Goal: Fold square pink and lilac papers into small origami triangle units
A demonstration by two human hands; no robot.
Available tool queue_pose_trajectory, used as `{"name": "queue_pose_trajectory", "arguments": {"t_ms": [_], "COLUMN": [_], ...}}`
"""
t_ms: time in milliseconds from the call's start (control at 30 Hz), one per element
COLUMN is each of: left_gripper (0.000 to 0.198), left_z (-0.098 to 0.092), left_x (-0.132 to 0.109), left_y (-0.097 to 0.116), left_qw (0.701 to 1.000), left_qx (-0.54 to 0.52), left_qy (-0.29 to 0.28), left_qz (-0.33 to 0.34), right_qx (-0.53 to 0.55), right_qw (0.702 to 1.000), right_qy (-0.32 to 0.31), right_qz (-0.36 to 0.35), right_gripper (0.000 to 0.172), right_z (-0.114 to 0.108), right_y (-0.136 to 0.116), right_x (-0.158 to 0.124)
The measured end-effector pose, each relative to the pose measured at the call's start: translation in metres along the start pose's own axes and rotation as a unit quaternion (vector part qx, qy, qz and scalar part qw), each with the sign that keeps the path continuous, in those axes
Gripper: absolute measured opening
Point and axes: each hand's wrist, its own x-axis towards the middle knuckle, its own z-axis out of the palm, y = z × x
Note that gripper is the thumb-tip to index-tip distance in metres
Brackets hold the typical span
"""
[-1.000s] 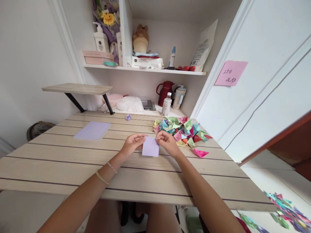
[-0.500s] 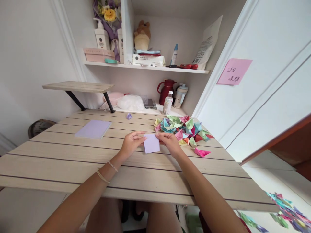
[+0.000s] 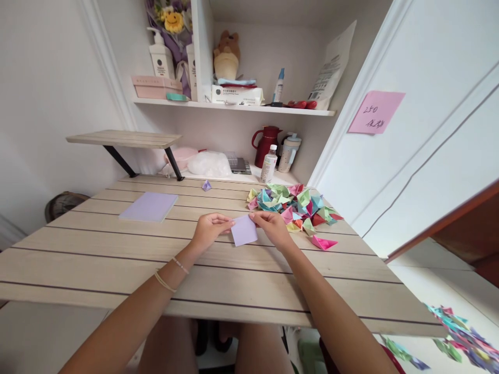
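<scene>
Between my two hands is a small lilac paper square (image 3: 245,231), tilted a little above the table. My left hand (image 3: 210,230) pinches its upper left edge between thumb and fingers. The upper right corner is held in the pinch of my right hand (image 3: 272,227). Farther left lies a stack of lilac paper (image 3: 148,206). A small folded purple paper piece (image 3: 206,185) sits beyond my hands. Just past my right hand is a heap of colourful folded paper boats (image 3: 290,203), with a bright pink paper boat (image 3: 324,242) apart at its near side.
A small raised wooden stand (image 3: 125,138) is at the back left. At the back, a plastic bottle (image 3: 268,165), a red jug (image 3: 266,145) and a tumbler (image 3: 289,154) stand under the shelf (image 3: 234,106). More folded papers (image 3: 468,337) lie below the table's right edge.
The lilac paper has turned slightly between my hands, its left side tipping down and its layers now lying closer together. Both hands keep their hold in nearly the same place.
</scene>
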Motion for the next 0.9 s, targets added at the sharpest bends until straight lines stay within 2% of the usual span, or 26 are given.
{"name": "queue_pose_trajectory", "arguments": {"t_ms": [167,333,433,533,900], "left_gripper": [0.031,0.031,0.032,0.031,0.030], "left_z": [-0.0002,0.0001,0.0011,0.0022,0.0018], "left_x": [-0.0005,-0.0014,-0.0020,-0.0027,-0.0043], "left_y": [0.0001,0.0002,0.0007,0.0016,0.0044], "left_qw": [1.000,1.000,1.000,1.000,0.998], "left_qx": [-0.002,-0.014,-0.010,-0.010,-0.038], "left_qy": [-0.002,0.007,0.009,-0.003,-0.046], "left_qz": [-0.006,-0.007,-0.002,-0.003,-0.034], "right_qx": [-0.007,0.050,0.052,0.045,0.057], "right_qw": [1.000,0.998,0.997,0.997,0.997], "right_qy": [-0.004,-0.009,0.009,0.022,0.007], "right_qz": [0.004,0.042,0.053,0.052,0.052], "right_gripper": [0.028,0.029,0.028,0.027,0.026], "right_z": [-0.0002,-0.0007,-0.0011,-0.0017,-0.0042], "right_y": [-0.0005,0.0004,0.0021,0.0034,0.0003], "right_x": [0.0001,0.0012,0.0017,0.0017,0.0005]}}
